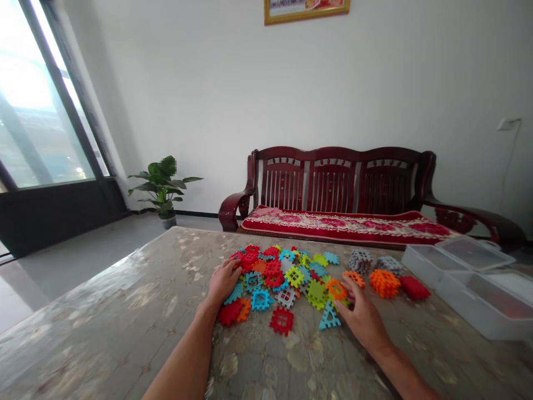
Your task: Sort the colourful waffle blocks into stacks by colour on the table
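Observation:
A heap of colourful plastic interlocking tiles [294, 276] with toothed edges lies on the table. My left hand [224, 280] rests at its left side, fingers stretched over red tiles [250, 258]. At the right side of the heap, my right hand [361, 311] has thumb and fingers around the edge of an orange tile [336, 289]. Another orange tile [355, 279] lies just behind those fingers. Below the heap are a red square tile [282, 321] and a light-blue triangular tile [330, 318].
Right of my right hand stand an orange stack [385, 284], a red stack [415, 288] and grey stacks [360, 261]. A clear plastic box [470, 303] with an open lid sits at the table's right. Behind the patterned table [137, 311] is a wooden bench [333, 178].

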`<state>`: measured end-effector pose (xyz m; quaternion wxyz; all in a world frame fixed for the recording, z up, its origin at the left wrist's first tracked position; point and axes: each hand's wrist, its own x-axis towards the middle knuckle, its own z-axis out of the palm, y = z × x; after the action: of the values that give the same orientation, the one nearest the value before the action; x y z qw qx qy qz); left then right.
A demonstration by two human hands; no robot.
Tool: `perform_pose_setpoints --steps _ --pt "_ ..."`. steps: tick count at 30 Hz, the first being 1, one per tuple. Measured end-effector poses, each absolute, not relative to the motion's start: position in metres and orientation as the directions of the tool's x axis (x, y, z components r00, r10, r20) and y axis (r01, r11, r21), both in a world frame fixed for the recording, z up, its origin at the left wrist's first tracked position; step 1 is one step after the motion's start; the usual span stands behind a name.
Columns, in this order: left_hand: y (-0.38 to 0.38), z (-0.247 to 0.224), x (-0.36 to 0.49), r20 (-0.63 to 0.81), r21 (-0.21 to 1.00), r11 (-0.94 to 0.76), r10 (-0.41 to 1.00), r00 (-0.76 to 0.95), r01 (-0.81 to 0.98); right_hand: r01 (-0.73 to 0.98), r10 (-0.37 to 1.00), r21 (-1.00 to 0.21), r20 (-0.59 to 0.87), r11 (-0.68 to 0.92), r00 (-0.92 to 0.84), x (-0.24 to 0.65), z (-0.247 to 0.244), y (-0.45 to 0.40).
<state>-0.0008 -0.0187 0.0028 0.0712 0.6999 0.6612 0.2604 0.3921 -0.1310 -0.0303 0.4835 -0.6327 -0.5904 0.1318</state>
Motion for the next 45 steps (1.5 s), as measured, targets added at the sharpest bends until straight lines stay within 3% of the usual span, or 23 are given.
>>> perform_pose_setpoints --steps 7,20,29,37,45 --pt "-0.014 -0.001 -0.004 0.280 0.445 -0.121 0.960 -0.009 0.887 0.634 0.837 -0.752 0.457 0.182 0.301 0.391 -0.024 -0.134" --pt "-0.010 -0.005 -0.007 0.279 0.391 -0.119 0.960 0.006 0.913 0.579 0.852 -0.804 0.393 0.136 0.345 0.388 -0.019 -0.135" --pt "-0.008 -0.005 -0.008 0.273 0.393 -0.113 0.962 0.001 0.912 0.765 0.796 -0.634 0.519 0.114 0.311 0.402 -0.014 -0.137" --pt "-0.006 -0.006 -0.010 0.242 0.398 -0.124 0.970 0.026 0.909 0.837 0.762 -0.546 0.560 0.042 0.326 0.412 -0.011 -0.139" --pt "-0.005 -0.006 -0.010 0.234 0.400 -0.114 0.972 0.019 0.909 0.919 0.652 -0.395 0.700 0.013 0.292 0.430 0.001 -0.138"
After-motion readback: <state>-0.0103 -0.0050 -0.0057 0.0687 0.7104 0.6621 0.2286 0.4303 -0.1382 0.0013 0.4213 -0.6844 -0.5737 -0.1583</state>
